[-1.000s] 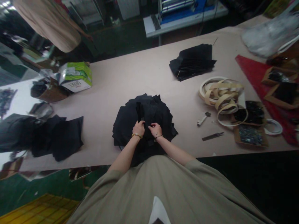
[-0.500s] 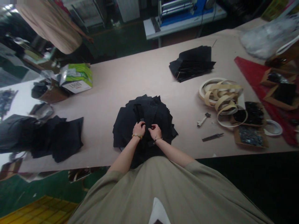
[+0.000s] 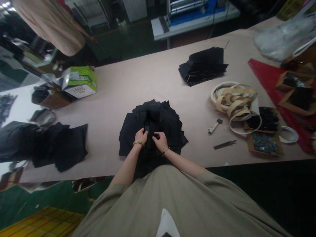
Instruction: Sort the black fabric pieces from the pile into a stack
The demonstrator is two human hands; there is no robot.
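Left hand (image 3: 140, 136): fingers drawn together, thumb on the near side, pinched on a dark strip (image 3: 147, 128) as best I can judge; black on black hides the exact grip. Right hand (image 3: 161, 141): thumb and forefinger curled close to each other at the cloth, palm side hidden. Cannot tell whether anything is between them.

Key relation: the strip sits at my left fingertips, so the left hand is the nearer. From my right fingers it lies left and slightly far, a narrow gap between. Its long axis seems to run near to far, roughly in line with my left forearm and across the pointing of my right fingers.

Underneath: a fanned pile (image 3: 127, 133) of black pieces, ragged along the far edge, on the bench (image 3: 111, 98) right before me. A fold of cloth (image 3: 153, 113) stands up just far of both hands.

Right of the pile, well apart: a flat dark blade (image 3: 224, 144), a white-handled tool (image 3: 215, 126), then loose tan strips (image 3: 230, 108). Far right, a second black stack (image 3: 206, 64).
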